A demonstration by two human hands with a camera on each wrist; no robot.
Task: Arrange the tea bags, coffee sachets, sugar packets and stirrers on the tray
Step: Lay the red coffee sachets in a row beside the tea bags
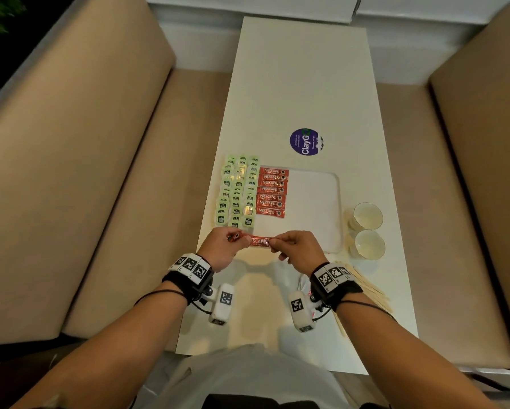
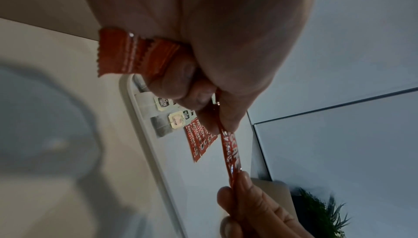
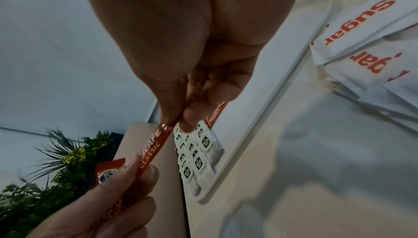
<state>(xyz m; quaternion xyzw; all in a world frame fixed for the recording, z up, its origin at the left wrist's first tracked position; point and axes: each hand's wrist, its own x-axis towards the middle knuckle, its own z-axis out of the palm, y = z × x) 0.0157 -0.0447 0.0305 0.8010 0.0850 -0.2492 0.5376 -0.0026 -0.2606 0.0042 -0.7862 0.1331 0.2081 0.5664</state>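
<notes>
A red Nescafe coffee sachet (image 1: pixel 258 241) (image 2: pixel 229 150) (image 3: pixel 153 147) is stretched between both hands just above the near edge of the white tray (image 1: pixel 338 202). My left hand (image 1: pixel 236 237) (image 2: pixel 203 90) pinches its left end and also grips more red sachets (image 2: pixel 126 54) in the palm. My right hand (image 1: pixel 273 242) (image 3: pixel 181 116) pinches the right end. On the tray's left part lie rows of green-tagged tea bags (image 1: pixel 237 191) (image 3: pixel 194 159). Beside them runs a column of coffee sachets (image 1: pixel 273 190).
Two white cups (image 1: pixel 367 215) (image 1: pixel 369 243) stand right of the tray. Wooden stirrers (image 1: pixel 366 287) and white sugar packets (image 3: pixel 373 45) lie on the table near my right wrist. A purple round sticker (image 1: pixel 306 141) sits beyond the tray. Beige benches flank the narrow table.
</notes>
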